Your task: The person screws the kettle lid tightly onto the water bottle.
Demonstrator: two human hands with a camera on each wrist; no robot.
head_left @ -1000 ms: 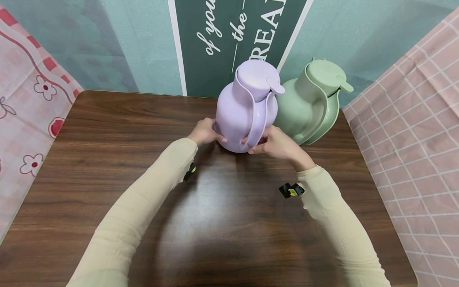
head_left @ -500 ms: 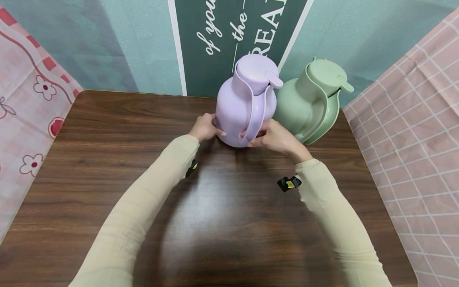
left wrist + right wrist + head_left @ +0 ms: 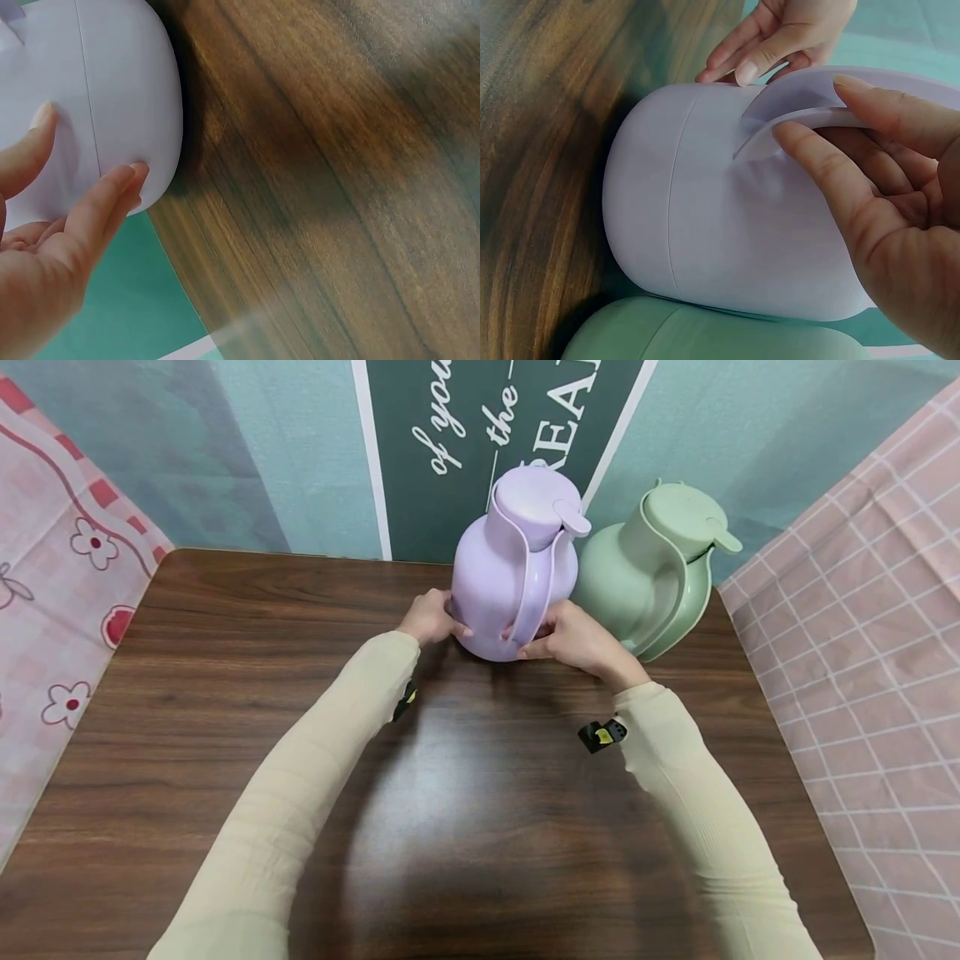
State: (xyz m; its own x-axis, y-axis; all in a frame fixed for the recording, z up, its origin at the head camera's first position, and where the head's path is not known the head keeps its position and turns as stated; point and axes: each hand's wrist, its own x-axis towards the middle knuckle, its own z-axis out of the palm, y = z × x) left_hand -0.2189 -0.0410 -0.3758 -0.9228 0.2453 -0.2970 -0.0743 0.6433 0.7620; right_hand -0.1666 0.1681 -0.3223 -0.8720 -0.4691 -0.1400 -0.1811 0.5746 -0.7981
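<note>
A light purple thermos jug (image 3: 487, 581) stands upright near the back of the table, its lid and thumb lever on top and its handle facing me. My left hand (image 3: 431, 617) rests on the jug's lower left side; the left wrist view shows its fingers (image 3: 105, 202) lying fairly straight against the body. With my right hand (image 3: 576, 639) I pinch the lower end of the handle (image 3: 799, 120) between thumb and fingers. Just right of it stands a matching green thermos jug (image 3: 626, 577). In the right wrist view the two bodies sit side by side, nearly touching.
Behind the brown wooden table (image 3: 465, 827) hangs a teal cloth (image 3: 315, 452) with a dark lettered panel (image 3: 480, 468). A pink checked cloth (image 3: 885, 635) borders the right side, and a flowered one (image 3: 75, 577) the left.
The purple jug has slid back toward the teal cloth, with both hands moving along on it. The green jug stays almost in place.
</note>
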